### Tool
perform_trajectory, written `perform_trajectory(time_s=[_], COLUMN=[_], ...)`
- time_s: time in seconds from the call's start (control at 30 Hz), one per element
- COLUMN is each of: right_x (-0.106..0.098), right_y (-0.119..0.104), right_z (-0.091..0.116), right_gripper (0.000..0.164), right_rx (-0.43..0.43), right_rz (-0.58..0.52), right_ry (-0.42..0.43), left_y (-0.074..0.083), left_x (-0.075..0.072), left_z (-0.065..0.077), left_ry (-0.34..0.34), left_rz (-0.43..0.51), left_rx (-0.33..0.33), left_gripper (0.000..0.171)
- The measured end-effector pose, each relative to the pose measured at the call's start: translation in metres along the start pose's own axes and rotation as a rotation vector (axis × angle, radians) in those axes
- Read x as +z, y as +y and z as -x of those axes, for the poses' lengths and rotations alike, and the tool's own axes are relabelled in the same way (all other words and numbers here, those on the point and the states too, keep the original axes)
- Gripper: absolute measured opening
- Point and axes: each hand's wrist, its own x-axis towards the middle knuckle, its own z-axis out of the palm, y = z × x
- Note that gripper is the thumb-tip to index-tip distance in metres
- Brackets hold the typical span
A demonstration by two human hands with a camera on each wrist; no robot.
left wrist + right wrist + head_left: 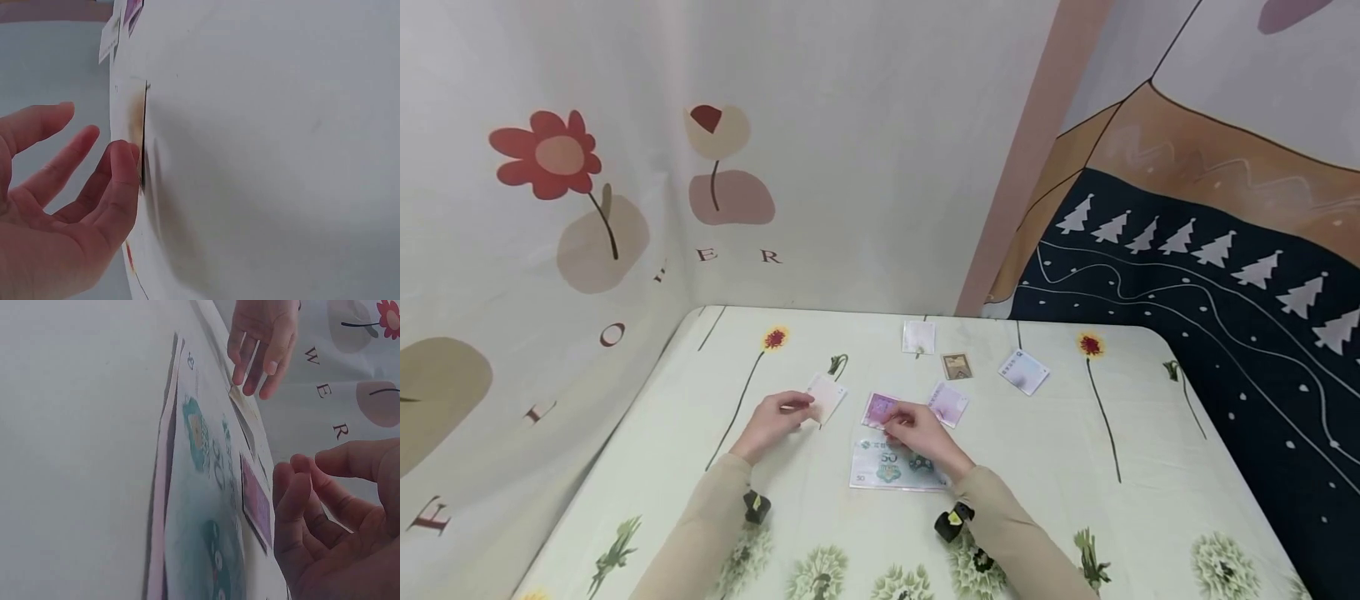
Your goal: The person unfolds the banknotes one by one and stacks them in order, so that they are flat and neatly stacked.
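Observation:
In the head view my left hand (781,421) is at a pale card (829,396). In the left wrist view the lower fingertips (128,156) are at that card's edge, with the thumb apart. My right hand (919,432) hovers over the lower right corner of a small purple note (874,408). Its fingers (290,500) are loosely bent, the thumb tip is near one fingertip, and nothing shows between them. Just below lies a larger green-and-white banknote (868,473) marked 50, partly covered by the right hand and wrist; a pinkish layer shows under its edge in the right wrist view.
A lilac note (951,404) lies right of the right hand. Farther back are a small brown picture card (957,367), a white card (919,336) and a pale bluish card (1024,372). A flower-print cloth (1150,467) covers the table; printed curtains hang behind it.

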Motion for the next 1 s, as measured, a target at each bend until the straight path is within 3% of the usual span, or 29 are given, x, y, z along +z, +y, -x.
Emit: perform_trajectory(time_s=[0.23,0.43,0.63,1.0], right_x=[0.014,0.023,0.033,0.042], right_y=[-0.01,-0.019,-0.029,-0.032], right_z=[-0.013,-0.025,-0.044,-0.075], right_gripper=[0.013,0.014,0.018,0.022], right_rx=[-0.039,-0.071,-0.09,0.032], right_rz=[0.037,0.036,0.091,0.088], right_ry=[0.032,0.063,0.071,0.048], left_y=[-0.007,-0.005,-0.004,-0.003], left_x=[-0.007,-0.007,-0.006,-0.006], left_z=[-0.003,-0.003,-0.005,-0.009], left_ry=[0.046,0.034,0.018,0.002], left_rz=[0.046,0.066,0.021,-0.012], left_rx=[-0.044,-0.07,-0.063,-0.066], left_gripper=[0.032,0.033,0.035,0.033])
